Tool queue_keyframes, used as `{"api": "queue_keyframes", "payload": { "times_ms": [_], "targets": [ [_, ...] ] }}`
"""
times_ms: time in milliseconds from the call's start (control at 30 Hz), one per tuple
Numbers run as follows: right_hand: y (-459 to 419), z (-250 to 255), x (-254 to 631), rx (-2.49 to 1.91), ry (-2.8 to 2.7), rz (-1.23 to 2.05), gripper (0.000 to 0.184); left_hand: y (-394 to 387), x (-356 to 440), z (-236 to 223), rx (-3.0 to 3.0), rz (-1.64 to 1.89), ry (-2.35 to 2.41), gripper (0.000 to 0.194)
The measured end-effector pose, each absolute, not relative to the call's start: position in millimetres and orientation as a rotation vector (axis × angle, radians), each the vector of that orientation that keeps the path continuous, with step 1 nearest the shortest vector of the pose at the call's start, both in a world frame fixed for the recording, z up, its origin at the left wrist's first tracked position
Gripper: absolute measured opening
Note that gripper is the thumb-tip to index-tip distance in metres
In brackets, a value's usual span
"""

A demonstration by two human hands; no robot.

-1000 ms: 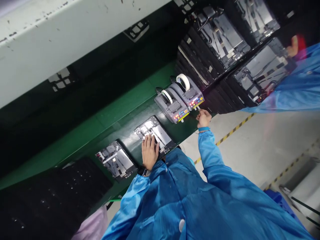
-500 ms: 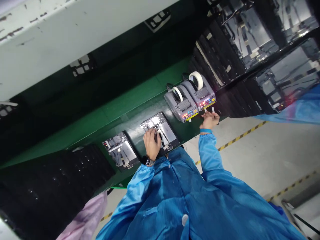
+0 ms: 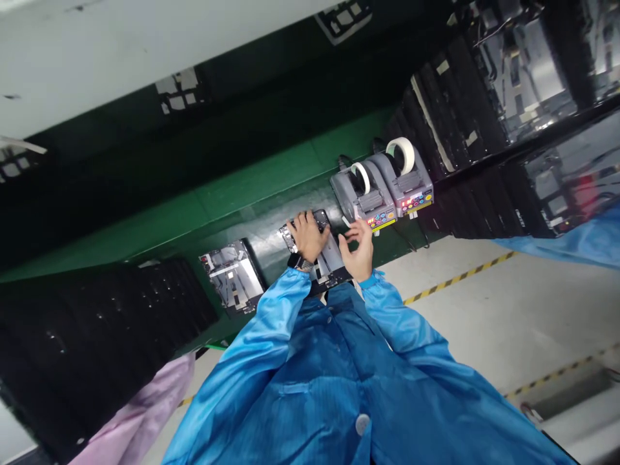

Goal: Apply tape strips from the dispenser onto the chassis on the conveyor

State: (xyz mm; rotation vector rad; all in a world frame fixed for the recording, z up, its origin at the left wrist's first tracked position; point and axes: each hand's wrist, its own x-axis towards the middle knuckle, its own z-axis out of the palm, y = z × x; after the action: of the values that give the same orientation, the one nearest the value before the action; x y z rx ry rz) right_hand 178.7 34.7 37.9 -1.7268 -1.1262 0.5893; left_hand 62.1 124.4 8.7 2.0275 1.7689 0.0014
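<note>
Head view, and from where I stand both hands work over an opened flat device on the green bench. Its upper part is covered by the left hand, palm down, fingers fanned and thumb out to the side, touching its exposed insides; a dark watch sits on that wrist. Just beyond the device's right edge is the right hand, its fingers loosely curled and its thumb a little apart from them. A small white strip shows at those fingertips; whether it's pinched or merely stuck there, I can't tell. Right of the device stand two grey tape dispensers, the nearer one close to it, the farther one beyond. A second opened device lies to its left, with a dark stack farther out that way.
</note>
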Motion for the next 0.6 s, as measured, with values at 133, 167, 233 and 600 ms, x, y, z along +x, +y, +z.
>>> {"api": "queue_keyframes", "payload": {
  "times_ms": [133,167,233,600],
  "targets": [
    [82.6,21.3,188.8,-1.771,-1.439,0.705,0.061,130.6,50.0,12.9,1.996,-0.093,1.723,0.064],
    [92.1,18.3,191.6,-1.785,-1.533,0.744,0.063,133.6,47.4,14.0,1.973,-0.123,1.72,0.062],
    [106.6,12.8,196.3,-1.798,-1.704,0.807,0.072,139.9,43.9,15.5,1.924,-0.17,1.719,0.06],
    [127.7,6.4,204.1,-1.864,-2.018,0.81,0.098,156.4,40.7,11.7,1.867,-0.196,1.685,0.063]
  ]
}}
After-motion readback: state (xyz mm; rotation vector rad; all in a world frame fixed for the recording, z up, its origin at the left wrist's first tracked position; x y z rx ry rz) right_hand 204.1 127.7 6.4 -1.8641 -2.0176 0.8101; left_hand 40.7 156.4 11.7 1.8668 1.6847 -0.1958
